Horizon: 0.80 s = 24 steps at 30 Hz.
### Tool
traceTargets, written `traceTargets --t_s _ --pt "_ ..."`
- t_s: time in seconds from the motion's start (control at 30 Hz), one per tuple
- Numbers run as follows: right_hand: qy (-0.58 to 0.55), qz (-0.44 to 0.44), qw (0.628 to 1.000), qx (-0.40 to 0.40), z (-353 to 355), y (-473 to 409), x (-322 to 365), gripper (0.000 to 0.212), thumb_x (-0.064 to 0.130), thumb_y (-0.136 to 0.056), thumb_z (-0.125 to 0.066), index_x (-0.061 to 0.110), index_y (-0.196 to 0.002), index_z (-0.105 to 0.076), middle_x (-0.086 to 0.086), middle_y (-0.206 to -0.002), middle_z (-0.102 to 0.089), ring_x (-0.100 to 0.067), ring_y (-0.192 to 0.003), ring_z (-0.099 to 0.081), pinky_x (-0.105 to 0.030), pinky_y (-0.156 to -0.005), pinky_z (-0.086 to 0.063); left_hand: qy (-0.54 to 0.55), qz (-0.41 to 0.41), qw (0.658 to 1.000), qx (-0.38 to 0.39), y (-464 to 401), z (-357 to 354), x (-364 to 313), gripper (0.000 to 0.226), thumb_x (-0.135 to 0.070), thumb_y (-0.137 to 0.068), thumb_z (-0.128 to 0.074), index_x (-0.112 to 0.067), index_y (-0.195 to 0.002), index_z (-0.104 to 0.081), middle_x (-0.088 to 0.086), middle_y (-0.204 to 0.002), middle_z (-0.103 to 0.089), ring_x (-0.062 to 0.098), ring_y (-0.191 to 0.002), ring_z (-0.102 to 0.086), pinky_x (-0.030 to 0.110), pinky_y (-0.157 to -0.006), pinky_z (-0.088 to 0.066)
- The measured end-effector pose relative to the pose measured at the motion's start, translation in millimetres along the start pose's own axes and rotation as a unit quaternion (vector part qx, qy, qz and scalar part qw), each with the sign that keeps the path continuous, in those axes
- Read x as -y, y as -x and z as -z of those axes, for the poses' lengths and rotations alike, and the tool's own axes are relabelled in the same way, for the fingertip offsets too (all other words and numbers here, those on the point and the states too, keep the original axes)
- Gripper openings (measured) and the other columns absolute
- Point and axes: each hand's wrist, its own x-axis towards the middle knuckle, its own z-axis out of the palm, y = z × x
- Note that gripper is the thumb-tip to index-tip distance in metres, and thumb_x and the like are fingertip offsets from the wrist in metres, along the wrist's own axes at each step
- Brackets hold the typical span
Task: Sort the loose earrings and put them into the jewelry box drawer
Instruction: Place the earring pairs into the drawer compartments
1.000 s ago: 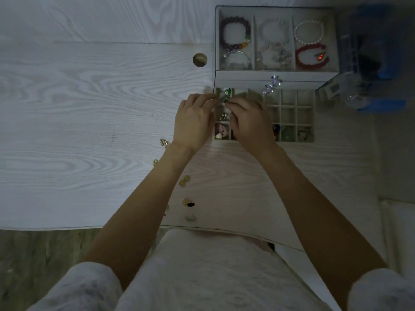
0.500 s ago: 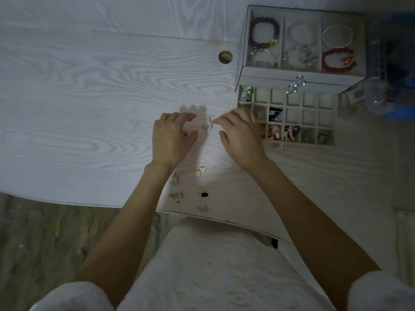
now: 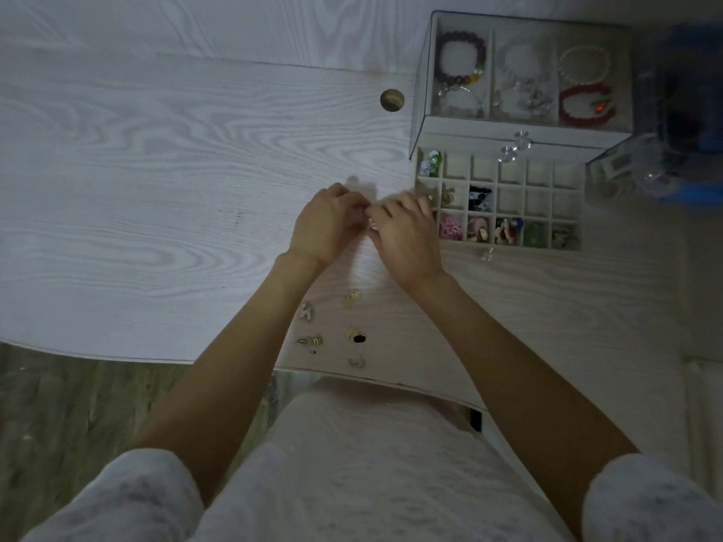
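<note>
My left hand (image 3: 328, 225) and my right hand (image 3: 407, 235) meet fingertip to fingertip over the table, just left of the open jewelry box drawer (image 3: 508, 197). Between the fingertips they pinch a small pale pink earring (image 3: 371, 224), mostly hidden by the fingers. The drawer is a grid of small compartments; its front row and left column hold earrings, and several cells are bare. Several loose earrings (image 3: 352, 297) lie on the table near its front edge, below my hands, among them a gold one (image 3: 312, 340) and a black-and-gold one (image 3: 356, 336).
The jewelry box top tray (image 3: 491, 74) holds bracelets behind the drawer. A crystal knob (image 3: 487, 253) sticks out of the drawer front. A round cable hole (image 3: 392, 99) is in the table. A blue and clear container (image 3: 692, 123) stands at the right.
Both hands have pulled back from the drawer's left column to the table beside it, then closed together on a small earring. The view has shifted left.
</note>
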Motion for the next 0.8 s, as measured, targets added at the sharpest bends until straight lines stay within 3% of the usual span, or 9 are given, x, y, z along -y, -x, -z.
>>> traceTargets --t_s 0.1,0.3,0.37,0.47,0.6,0.7,0.8 --pt "0.001 0.01 1.0 -0.02 1.6 5.4 -2.5 0.011 0.017 -0.08 -0.066 0.009 -0.087 -0.065 -0.006 -0.077 -0.07 -0.026 -0.081 -0.06 -0.032 -0.076 -0.028 0.01 0.057 0.998 0.013 -2.9 -7.0 8.1 0.014 -0.017 -0.087 -0.058 -0.011 -0.095 -0.068 0.009 -0.092 -0.065 0.024 -0.081 -0.06 0.025 -0.066 -0.037" --pt "0.016 0.057 0.997 -0.047 0.0 13.8 -13.7 0.01 0.016 -0.083 -0.064 0.012 -0.075 -0.066 -0.003 -0.07 -0.065 -0.024 -0.075 -0.057 -0.032 -0.074 -0.031 0.014 0.041 0.999 0.011 -0.8 -9.8 12.6 0.017 -0.01 -0.09 -0.053 -0.006 -0.104 -0.062 0.014 -0.095 -0.064 0.026 -0.084 -0.06 0.026 -0.069 -0.039" --pt "-0.073 0.02 0.995 -0.067 8.7 12.1 -14.2 0.01 0.018 -0.086 -0.06 0.011 -0.081 -0.066 -0.003 -0.077 -0.066 -0.023 -0.076 -0.059 -0.031 -0.073 -0.035 0.039 0.025 0.999 -0.004 0.3 -9.0 13.1 0.018 -0.01 -0.091 -0.052 -0.006 -0.106 -0.062 0.015 -0.096 -0.063 0.026 -0.085 -0.06 0.028 -0.071 -0.042" --pt "-0.222 -0.106 0.962 -0.116 32.9 0.8 -27.0 0.012 0.017 -0.09 -0.056 0.008 -0.088 -0.064 -0.005 -0.085 -0.065 -0.016 -0.074 -0.059 -0.027 -0.064 -0.044 0.093 -0.01 0.995 -0.039 2.3 -7.2 12.6 0.015 -0.01 -0.091 -0.054 -0.009 -0.103 -0.064 0.012 -0.097 -0.062 0.023 -0.083 -0.06 0.032 -0.073 -0.05" --pt "-0.326 -0.191 0.917 -0.13 52.0 -17.5 -61.6 0.01 0.012 -0.092 -0.053 0.005 -0.093 -0.061 -0.005 -0.085 -0.064 -0.014 -0.074 -0.06 -0.02 -0.065 -0.049 0.194 0.025 0.978 -0.074 -0.5 -4.7 1.5 0.011 -0.009 -0.09 -0.058 -0.014 -0.097 -0.065 0.002 -0.097 -0.065 0.009 -0.083 -0.06 0.019 -0.073 -0.051" --pt "-0.285 -0.179 0.933 -0.129 47.5 -25.4 -82.1 0.007 0.006 -0.086 -0.058 0.003 -0.091 -0.062 -0.01 -0.09 -0.064 -0.014 -0.078 -0.058 -0.019 -0.069 -0.046 0.243 0.066 0.962 -0.103 -12.7 -5.4 -7.8 0.007 -0.01 -0.085 -0.064 -0.014 -0.09 -0.066 -0.008 -0.088 -0.066 -0.005 -0.076 -0.059 0.011 -0.071 -0.049" --pt "-0.216 -0.145 0.961 -0.091 35.6 -27.1 -94.1 0.011 -0.002 -0.081 -0.06 0.003 -0.09 -0.062 -0.014 -0.098 -0.061 -0.023 -0.086 -0.059 -0.029 -0.074 -0.05 0.256 0.065 0.958 -0.109 -26.8 -6.5 -18.7 0.005 -0.012 -0.083 -0.068 -0.013 -0.088 -0.067 -0.014 -0.079 -0.063 -0.006 -0.072 -0.06 0.011 -0.069 -0.049"
